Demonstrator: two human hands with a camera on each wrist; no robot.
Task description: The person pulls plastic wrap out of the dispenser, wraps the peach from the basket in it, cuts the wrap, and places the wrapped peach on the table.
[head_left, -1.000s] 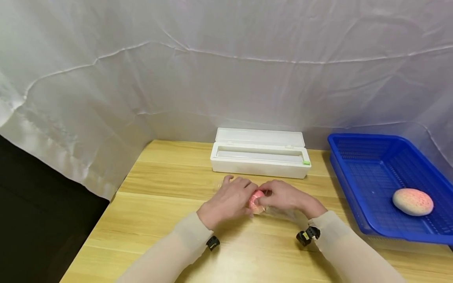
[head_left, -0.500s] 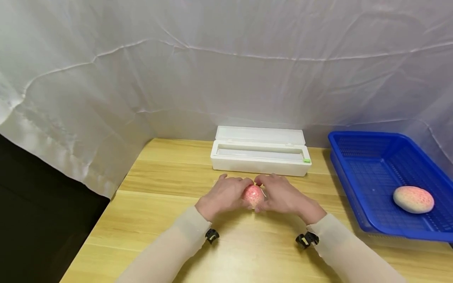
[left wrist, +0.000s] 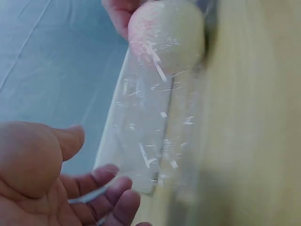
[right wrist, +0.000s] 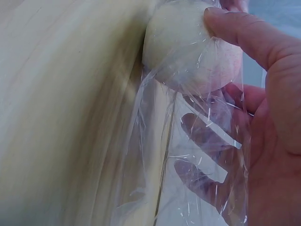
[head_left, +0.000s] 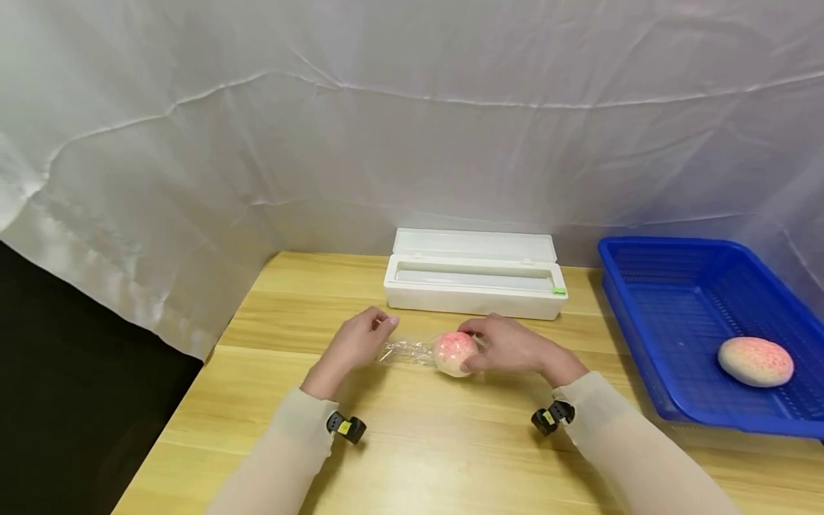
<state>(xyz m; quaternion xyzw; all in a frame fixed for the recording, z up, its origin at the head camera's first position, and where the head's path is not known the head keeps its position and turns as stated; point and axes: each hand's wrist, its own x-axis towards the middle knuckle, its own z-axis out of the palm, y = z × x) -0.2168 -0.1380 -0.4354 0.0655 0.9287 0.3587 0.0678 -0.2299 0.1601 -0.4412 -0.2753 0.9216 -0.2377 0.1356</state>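
A pink-and-cream peach [head_left: 453,354], wrapped in clear cling film, lies on the wooden table. My right hand [head_left: 511,347] holds it from the right, thumb on the near side and fingers on the far side. A loose tail of cling film [head_left: 408,350] stretches left from the fruit. At that tail's left end is my left hand [head_left: 354,340]; in the left wrist view its thumb and fingers stand apart, fingertips close to the film [left wrist: 155,127]. More film [right wrist: 188,155] hangs off the peach's other side, over the right hand's fingers in the right wrist view.
Behind the hands stands a white cling film box [head_left: 476,300] with its lid up and a green tab at its right end. To the right, a blue plastic basket [head_left: 634,357] holds another pink-and-cream fruit [head_left: 755,362]. A pale curtain [head_left: 412,157] backs the table.
Both hands were around the peach; the left has let go and moved left, baring the film tail. The right hand still holds the peach, which has shifted slightly left.
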